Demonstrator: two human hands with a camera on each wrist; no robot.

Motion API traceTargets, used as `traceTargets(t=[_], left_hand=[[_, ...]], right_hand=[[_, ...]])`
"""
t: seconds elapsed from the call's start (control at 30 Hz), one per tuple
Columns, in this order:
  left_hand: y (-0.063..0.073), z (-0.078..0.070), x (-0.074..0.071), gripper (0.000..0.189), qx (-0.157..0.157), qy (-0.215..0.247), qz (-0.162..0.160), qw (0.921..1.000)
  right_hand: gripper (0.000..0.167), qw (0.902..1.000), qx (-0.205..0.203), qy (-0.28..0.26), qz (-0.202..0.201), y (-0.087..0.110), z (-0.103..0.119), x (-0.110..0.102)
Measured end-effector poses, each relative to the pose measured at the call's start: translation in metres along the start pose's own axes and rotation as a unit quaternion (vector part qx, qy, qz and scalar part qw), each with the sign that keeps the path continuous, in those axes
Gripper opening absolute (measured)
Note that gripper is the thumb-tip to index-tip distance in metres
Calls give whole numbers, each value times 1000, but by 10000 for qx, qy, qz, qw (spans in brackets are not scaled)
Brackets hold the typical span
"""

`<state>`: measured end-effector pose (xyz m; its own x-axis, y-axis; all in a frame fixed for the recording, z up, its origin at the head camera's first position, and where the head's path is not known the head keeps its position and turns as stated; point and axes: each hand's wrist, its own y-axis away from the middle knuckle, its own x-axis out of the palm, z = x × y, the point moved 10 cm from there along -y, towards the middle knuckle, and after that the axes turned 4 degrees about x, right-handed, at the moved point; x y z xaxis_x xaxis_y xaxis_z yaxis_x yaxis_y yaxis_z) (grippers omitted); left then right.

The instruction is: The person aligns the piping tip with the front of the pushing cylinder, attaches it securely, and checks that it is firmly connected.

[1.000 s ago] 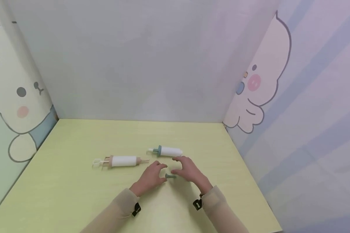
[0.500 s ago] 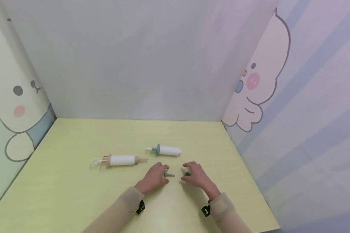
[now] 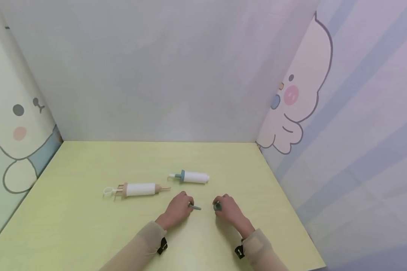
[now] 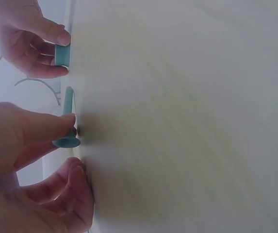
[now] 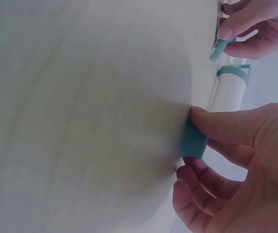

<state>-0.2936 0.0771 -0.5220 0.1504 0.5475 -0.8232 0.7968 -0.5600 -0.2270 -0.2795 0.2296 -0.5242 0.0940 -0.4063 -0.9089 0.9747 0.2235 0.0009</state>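
Jutting from the pinching left hand [image 3: 178, 209], a nozzle [image 4: 68, 101] faces a cap [image 5: 193, 141] the right hand [image 3: 231, 210] pinches.

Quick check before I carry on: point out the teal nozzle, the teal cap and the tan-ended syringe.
Teal nozzle [image 4: 68, 100]: left wrist view, on its slim shaft.
Teal cap [image 5: 194, 142]: right wrist view, on its side wall.
Tan-ended syringe [image 3: 140, 189]: head view, on its white barrel.

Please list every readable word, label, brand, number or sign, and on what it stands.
None readable.
White-and-beige plastic-looking cylinder: none visible.
White-and-teal plastic-looking cylinder: none visible.
Teal flared stem, short teal cylinder: none visible.
Black right-wrist device: too small to tell.
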Motion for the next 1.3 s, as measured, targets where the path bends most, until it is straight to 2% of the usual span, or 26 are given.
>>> traceTargets(t=[0.23,0.43,0.6,0.7,0.8,1.03,1.2,1.3], left_hand=[[2,1,-1,4,-61,67,-99,9999],[5,0,-2,4,6,230,-176,9996],[9,0,-14,8,14,631,-561,9964],[10,0,-20,11,-4,743,-722,9946],[9,-1,-25,10,19,769,-838,9935],[5,0,-34,10,5,888,-1099,9900],[1,-2,-42,11,52,805,-1323,9879],[0,-6,-44,11,87,816,-1341,9876]], right_hand=[[26,10000,-8,-90,27,0,-1,-2],[25,9996,54,-291,6,0,-1,-8],[21,9939,293,-1066,11,-1,-2,-11],[21,9861,410,-1610,27,-2,-2,-12],[23,9812,467,-1874,-20,-3,-1,-14],[30,9823,360,-1836,-23,-3,9,-20],[29,9795,176,-2006,-6,-6,21,-25],[30,9780,91,-2082,22,-7,26,-25]])
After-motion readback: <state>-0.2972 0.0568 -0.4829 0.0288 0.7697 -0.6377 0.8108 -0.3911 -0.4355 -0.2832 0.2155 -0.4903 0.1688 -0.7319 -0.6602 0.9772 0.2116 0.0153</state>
